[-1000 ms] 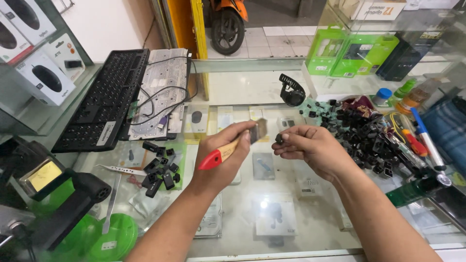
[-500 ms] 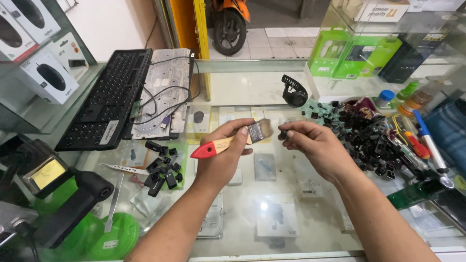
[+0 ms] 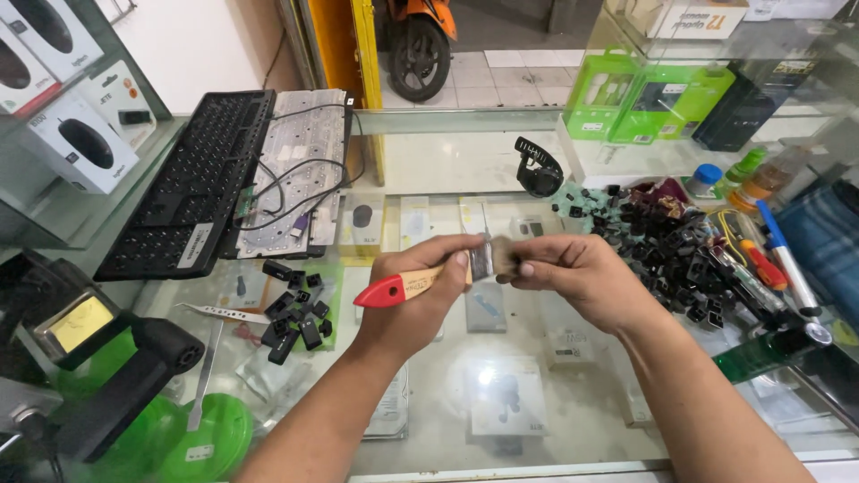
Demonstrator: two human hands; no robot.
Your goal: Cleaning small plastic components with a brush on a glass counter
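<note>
- The paintbrush [image 3: 429,279], with a wooden handle, a red tip and a metal band, lies crosswise between the two hands above the glass counter [image 3: 447,394], bristles toward the right hand.
- The left hand [image 3: 420,300] is clenched around the brush handle, thumb on top, with the red tip sticking out on its outer side.
- The right hand [image 3: 573,277] pinches something at the bristles; its fingertips are closed together, but what they hold is too small and too hidden to name. It may be one of the black keycaps.
- As a judgement, the brushing is partway through: the small pile of keycaps [image 3: 295,313] just beyond the left hand is far smaller than the large heap of keycaps [image 3: 671,241] just beyond the right hand, so much looks left. Which pile is cleaned cannot be told.
- Tweezers [image 3: 219,311] lie beside the small pile, farther out from the left hand.
- The black keyboard frame [image 3: 183,179] with bare key sockets and a grey keyboard plate [image 3: 300,156] with a cable over it rest ahead of the left hand, well apart from it.
- Pens and screwdrivers [image 3: 769,259] lie past the large heap, out to the right of the right hand.
- Green boxes [image 3: 626,98] stand far ahead of the right hand.
- A soldering station [image 3: 63,322] sits far out to the left of the left forearm.
</note>
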